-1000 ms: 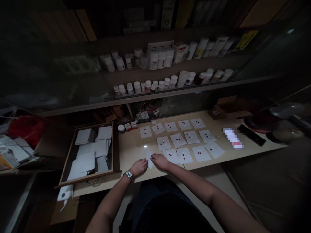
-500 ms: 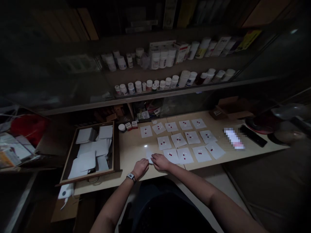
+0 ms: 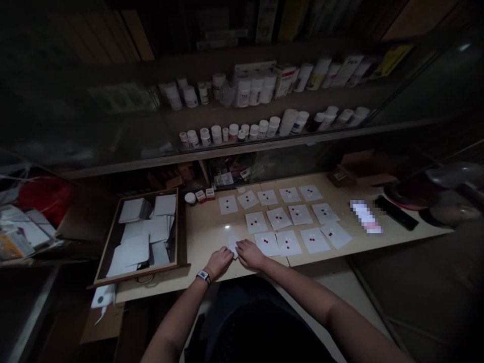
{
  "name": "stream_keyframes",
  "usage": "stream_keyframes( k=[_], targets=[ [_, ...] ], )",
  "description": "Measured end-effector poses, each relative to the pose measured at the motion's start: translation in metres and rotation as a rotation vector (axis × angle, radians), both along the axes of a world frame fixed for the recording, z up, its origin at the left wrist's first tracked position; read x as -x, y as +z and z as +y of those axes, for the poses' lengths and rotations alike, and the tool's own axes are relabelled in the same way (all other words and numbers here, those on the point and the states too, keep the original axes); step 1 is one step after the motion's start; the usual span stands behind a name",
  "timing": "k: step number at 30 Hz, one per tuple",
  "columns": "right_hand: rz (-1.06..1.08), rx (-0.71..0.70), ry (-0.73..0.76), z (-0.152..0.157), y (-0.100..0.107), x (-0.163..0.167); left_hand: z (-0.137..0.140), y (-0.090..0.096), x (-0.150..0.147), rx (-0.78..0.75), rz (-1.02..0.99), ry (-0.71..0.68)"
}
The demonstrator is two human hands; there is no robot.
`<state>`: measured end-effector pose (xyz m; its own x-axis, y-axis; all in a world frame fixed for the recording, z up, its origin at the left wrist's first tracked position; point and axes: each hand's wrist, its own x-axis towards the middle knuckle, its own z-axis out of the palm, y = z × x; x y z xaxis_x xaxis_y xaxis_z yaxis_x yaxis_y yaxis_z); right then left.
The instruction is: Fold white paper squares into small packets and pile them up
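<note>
Both hands meet at a small white paper (image 3: 232,242) near the front edge of the table (image 3: 200,237). My left hand (image 3: 220,263), with a watch (image 3: 203,276) on its wrist, pinches the paper's left side. My right hand (image 3: 249,254) has its fingers closed on the right side of the same paper. Fingers hide much of the sheet, and whether it holds anything cannot be seen. To the right lie several white paper squares (image 3: 315,246) in uneven rows, bearing small red and white pills (image 3: 312,239).
An open wooden drawer (image 3: 177,227) at left holds stacks of white paper (image 3: 136,249). A white jar (image 3: 190,198) and small boxes (image 3: 209,193) stand behind. A black phone (image 3: 401,216) and a cardboard box (image 3: 359,169) lie right. Shelved bottles (image 3: 244,93) rise above the table.
Both hands stay on the same paper, with only slight finger movement. The whole view has shifted a little; the other papers lie as before.
</note>
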<state>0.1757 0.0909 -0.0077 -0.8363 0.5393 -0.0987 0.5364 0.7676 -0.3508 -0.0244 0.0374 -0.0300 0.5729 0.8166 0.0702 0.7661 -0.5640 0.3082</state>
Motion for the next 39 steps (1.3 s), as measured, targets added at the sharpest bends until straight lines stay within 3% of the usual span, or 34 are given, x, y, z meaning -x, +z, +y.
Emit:
stream_keyframes(
  k=[5,14,20,26,34,37,39],
  targets=[
    [0.034,-0.008,-0.031,-0.003,-0.006,-0.001,0.001,0.003,-0.005,0.068,-0.137,0.160],
    [0.059,0.093,-0.307,0.001,-0.006,0.013,0.008,-0.001,-0.020,0.298,-0.520,0.615],
    [0.025,0.189,-0.402,0.011,-0.004,0.023,0.012,-0.006,-0.024,0.312,-0.694,0.735],
    [0.004,0.238,-0.409,0.019,-0.004,0.027,0.018,-0.006,-0.024,0.352,-0.718,0.856],
    [0.034,0.229,-0.418,0.019,-0.007,0.026,0.016,-0.004,-0.029,0.275,-0.621,0.830],
    [0.047,0.237,-0.424,0.019,-0.009,0.026,0.012,-0.002,-0.025,0.125,-0.468,0.691],
    [0.054,0.238,-0.422,0.019,-0.010,0.025,0.009,-0.003,-0.019,0.057,-0.336,0.518]
  ],
)
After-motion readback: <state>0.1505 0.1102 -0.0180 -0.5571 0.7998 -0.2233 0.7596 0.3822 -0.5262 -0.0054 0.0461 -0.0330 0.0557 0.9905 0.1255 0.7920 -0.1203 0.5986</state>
